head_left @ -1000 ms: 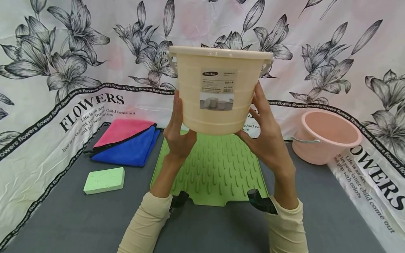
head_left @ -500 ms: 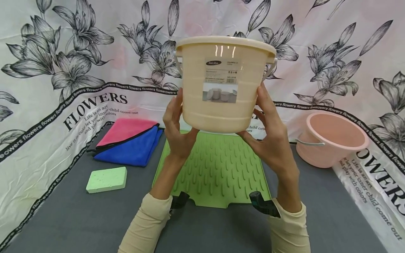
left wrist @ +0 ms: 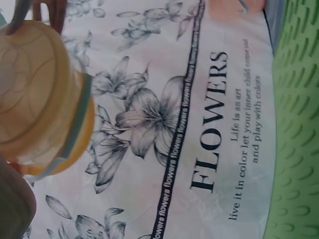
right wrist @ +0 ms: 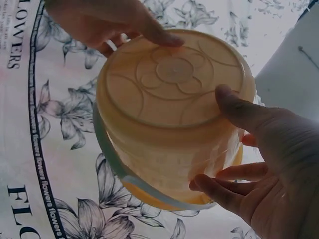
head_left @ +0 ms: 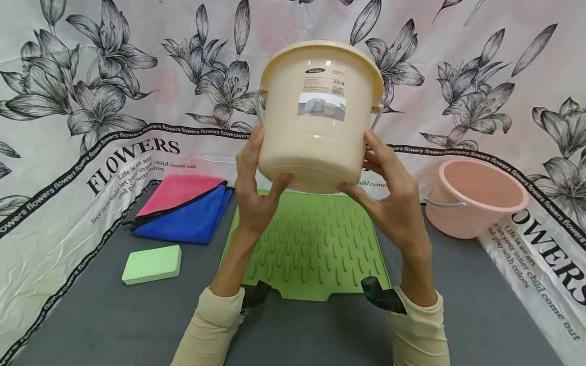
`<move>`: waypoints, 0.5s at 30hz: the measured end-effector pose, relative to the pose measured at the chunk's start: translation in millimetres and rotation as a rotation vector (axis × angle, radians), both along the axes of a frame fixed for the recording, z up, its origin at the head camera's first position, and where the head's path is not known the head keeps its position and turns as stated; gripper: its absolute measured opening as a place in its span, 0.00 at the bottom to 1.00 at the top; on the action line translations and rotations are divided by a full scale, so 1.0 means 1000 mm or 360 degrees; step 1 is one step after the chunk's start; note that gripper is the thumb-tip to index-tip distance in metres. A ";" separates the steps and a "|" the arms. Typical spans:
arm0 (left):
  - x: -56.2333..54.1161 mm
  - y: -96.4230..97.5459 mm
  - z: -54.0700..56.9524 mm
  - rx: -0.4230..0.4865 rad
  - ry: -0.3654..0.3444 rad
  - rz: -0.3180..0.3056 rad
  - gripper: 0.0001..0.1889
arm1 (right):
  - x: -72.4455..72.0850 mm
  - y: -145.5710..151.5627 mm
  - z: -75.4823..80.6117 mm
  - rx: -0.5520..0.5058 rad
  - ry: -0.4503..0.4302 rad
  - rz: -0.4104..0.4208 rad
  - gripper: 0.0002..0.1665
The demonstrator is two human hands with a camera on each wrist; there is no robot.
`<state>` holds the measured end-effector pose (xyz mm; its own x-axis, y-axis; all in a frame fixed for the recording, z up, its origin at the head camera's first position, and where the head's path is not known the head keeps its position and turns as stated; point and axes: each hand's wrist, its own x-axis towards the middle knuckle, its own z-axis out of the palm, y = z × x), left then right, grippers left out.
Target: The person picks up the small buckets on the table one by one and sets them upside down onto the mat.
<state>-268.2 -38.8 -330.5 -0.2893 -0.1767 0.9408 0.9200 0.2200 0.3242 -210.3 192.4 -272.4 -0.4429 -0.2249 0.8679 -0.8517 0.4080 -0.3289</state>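
A cream plastic bucket [head_left: 316, 137] with a printed label on its front is held up over the green mat, its rim tipped away so that part of the base shows. My left hand [head_left: 256, 188] grips its left side, thumb at the bottom edge. On the right side my right hand [head_left: 393, 198] holds it in the same way, fingers on the wall and thumb under the base. The right wrist view shows the bucket's base [right wrist: 174, 74] with a moulded flower pattern, both thumbs on it. A grey handle [right wrist: 129, 174] hangs along the bucket's side there.
The green ridged mat [head_left: 311, 254] lies on the grey table below. Left of it are a folded pink and blue cloth [head_left: 183, 213] and a light green sponge [head_left: 152, 264]. A pink bucket [head_left: 471, 218] stands at the right, against a flowered backdrop [head_left: 165, 91].
Both hands have raised the cream bucket slightly and tilted it, its rim leaning back and its base turning toward the head camera. The cloth, sponge and pink bucket stay where they were.
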 end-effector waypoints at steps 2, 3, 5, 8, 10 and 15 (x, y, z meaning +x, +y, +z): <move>0.003 -0.003 0.004 -0.0032 -0.0065 -0.0025 0.39 | -0.001 -0.001 0.000 -0.0027 -0.0014 -0.0007 0.47; 0.005 -0.004 0.005 -0.0050 -0.0097 -0.0049 0.40 | -0.002 -0.001 0.000 -0.0046 -0.0018 0.0000 0.47; 0.007 -0.006 0.007 -0.0088 -0.0134 -0.0113 0.39 | -0.003 -0.001 -0.001 -0.0082 -0.0021 0.0015 0.47; 0.010 -0.008 0.009 -0.0163 -0.0145 -0.0215 0.39 | -0.005 0.002 -0.002 -0.0118 -0.0027 0.0008 0.47; 0.012 -0.007 0.010 -0.0225 -0.0139 -0.0271 0.39 | -0.006 0.005 -0.002 -0.0151 -0.0050 -0.0006 0.46; 0.017 -0.008 0.015 -0.0436 -0.0125 -0.0351 0.48 | -0.009 0.010 -0.002 -0.0287 -0.0147 0.0005 0.43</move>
<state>-251.2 -46.9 -315.7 -0.3656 0.1537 0.9180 0.9297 0.1075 0.3523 -219.5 202.3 -274.8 -0.5219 -0.0710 0.8500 -0.8157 0.3329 -0.4731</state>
